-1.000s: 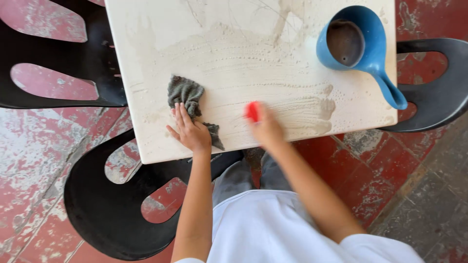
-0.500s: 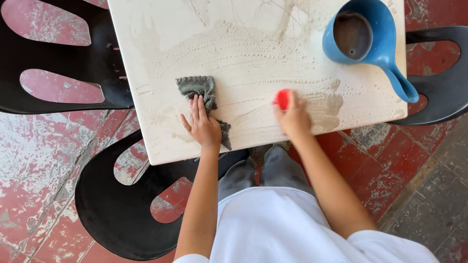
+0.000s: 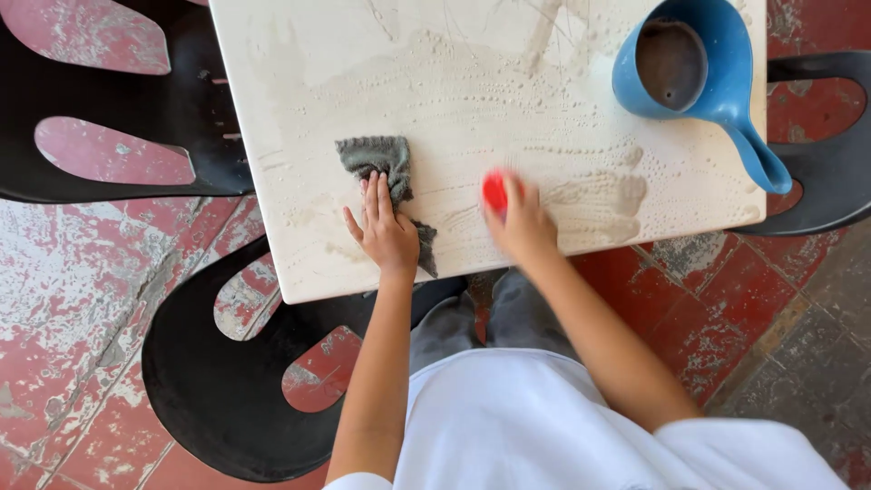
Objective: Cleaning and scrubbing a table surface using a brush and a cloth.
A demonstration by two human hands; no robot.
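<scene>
My left hand (image 3: 386, 229) lies flat, fingers spread, on a grey cloth (image 3: 376, 161) near the front edge of a white, soapy square table (image 3: 435, 82). My right hand (image 3: 524, 222) is blurred and grips a small red scrubbing object (image 3: 494, 192) pressed to the tabletop a little to the right of the cloth. A blue plastic scoop jug (image 3: 689, 68) with a long handle stands on the table's far right corner, apart from both hands.
Black plastic chairs stand at the left (image 3: 118, 109), under the table's front left (image 3: 227, 381) and at the right (image 3: 826, 154). The floor (image 3: 82, 299) is worn red tile with peeling paint. My grey trousers and white shirt fill the lower middle.
My right hand with the red object has slid back and forth along the table's front part. My left hand has stayed on the grey cloth. The view shifted slightly.
</scene>
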